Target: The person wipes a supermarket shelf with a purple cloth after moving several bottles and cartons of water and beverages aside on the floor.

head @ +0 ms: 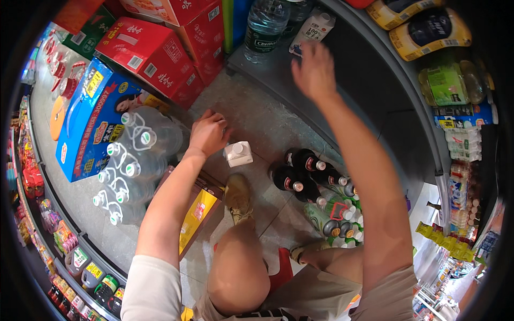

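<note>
My right hand (316,74) reaches over the dark bottom shelf (257,74), its thumb and fingers apart. Its blurred fingertips overlap the lower end of a white drink carton (319,26) with a screw cap; whether they touch it is unclear. Left of that carton stands a large Cestbon water bottle (265,32). Over the floor, my left hand (209,133) has loosely bent fingers, with nothing visible in them. Just beside it is another white capped carton (238,154), seen from above, in front of my shoe (237,196).
Red boxes (148,56), a blue carton box (94,120) and large handled water bottles (132,168) stand left. Dark bottles (303,172) and green-labelled bottles (333,212) crowd the floor right. A yellow-sided box (196,212) lies below my left forearm. Shelves of goods (461,140) curve along both sides.
</note>
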A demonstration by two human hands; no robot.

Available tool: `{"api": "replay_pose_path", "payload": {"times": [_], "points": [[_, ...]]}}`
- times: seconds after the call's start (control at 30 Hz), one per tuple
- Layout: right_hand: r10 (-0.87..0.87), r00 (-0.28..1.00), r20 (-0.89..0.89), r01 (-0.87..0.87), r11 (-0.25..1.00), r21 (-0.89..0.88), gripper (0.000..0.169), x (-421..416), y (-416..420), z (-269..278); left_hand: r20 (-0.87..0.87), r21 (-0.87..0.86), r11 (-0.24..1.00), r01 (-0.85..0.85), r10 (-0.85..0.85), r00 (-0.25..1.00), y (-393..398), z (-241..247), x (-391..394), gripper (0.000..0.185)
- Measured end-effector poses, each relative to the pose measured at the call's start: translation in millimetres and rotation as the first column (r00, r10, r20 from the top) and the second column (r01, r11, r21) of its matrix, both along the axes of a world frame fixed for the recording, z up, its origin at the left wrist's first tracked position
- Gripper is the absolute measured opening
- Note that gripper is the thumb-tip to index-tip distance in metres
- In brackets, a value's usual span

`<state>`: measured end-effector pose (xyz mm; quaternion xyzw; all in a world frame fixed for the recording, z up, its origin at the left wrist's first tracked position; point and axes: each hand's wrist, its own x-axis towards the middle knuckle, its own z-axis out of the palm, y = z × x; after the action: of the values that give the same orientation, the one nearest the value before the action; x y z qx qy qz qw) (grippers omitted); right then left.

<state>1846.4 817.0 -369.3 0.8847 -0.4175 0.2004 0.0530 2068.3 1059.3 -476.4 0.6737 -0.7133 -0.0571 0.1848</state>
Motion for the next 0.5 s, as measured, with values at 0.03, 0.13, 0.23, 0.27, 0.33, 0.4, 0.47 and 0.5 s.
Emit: {"api": "replay_pose_path", "payload": {"times": [0.03,0.13,0.23,0.27,0.33,0.4,0.47,0.5], "points": [[-0.062,0.998,0.024,0.064,0.995,-0.079,0.057,3,-24,4,-0.018,-0.021,1.0,-0.006,0.006,1.0,0,-3,-2,0.011],[-0.148,0.983,0.111,0.165,0.972,-0.167,0.077,1,-93,9,-0.037,-0.087,0.996,-0.029,0.026,0.999,-3,-3,-4,0.005],[-0.081,0.989,0.126,0.085,0.996,-0.026,0.09,-23,-163,-8,-0.036,-0.07,0.997,-0.016,0.013,0.999,-7,-3,-7,0.007],[-0.056,0.991,0.122,0.056,0.998,0.004,0.09,-37,-185,-18,-0.052,-0.09,0.996,-0.006,0.002,0.999,-12,-5,-11,0.007],[-0.013,0.995,0.096,0.017,0.999,-0.038,0.086,-26,-191,-22,-0.054,-0.105,0.994,-0.018,0.013,0.998,-8,-6,-9,0.008],[0.011,0.998,0.068,-0.015,0.998,0.054,0.084,-22,-191,-19,-0.033,-0.088,0.996,-0.023,0.021,0.999,-11,-4,-5,0.007],[-0.022,0.999,0.04,0.012,0.971,0.239,0.079,-5,-161,-4,-0.013,-0.06,0.997,-0.039,0.038,0.999,2,-5,0,0.006],[-0.038,0.999,-0.015,0.041,0.975,0.221,0.077,-5,-144,5,-0.016,-0.075,0.997,-0.035,0.034,0.999,-1,-6,0,0.006]]}}
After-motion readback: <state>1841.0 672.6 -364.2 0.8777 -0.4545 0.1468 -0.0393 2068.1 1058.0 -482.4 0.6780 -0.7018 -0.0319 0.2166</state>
